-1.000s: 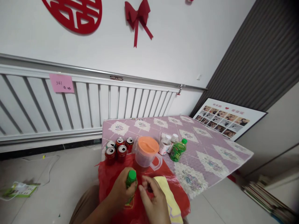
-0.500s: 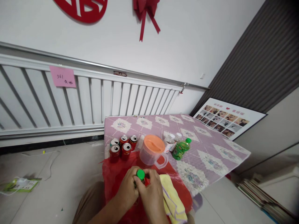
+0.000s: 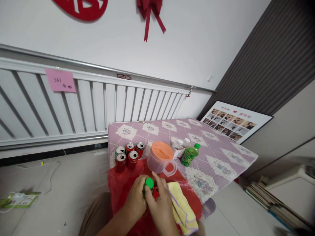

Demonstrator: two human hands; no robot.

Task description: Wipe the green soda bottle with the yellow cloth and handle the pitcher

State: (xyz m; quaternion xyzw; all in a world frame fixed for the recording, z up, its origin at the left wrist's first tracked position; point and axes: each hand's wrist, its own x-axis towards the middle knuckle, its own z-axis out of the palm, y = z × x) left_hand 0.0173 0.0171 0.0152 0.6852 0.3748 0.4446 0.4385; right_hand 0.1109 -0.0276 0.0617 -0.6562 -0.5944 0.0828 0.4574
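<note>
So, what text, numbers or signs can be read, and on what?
"361": pink note on the radiator; characters beneath unclear.
Red heart: photo board; heading too blurred.
Red wall cutout: character cropped by frame.
Cans, white-capped bottles, unheld green bottle: labels too small.
Held bottle: nothing readable.

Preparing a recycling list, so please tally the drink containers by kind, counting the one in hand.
Cans: 5
Green-capped bottles: 2, including the held bottle
White-capped bottles: 2
Orange-lidded pitcher: 1
Total: 10
</note>
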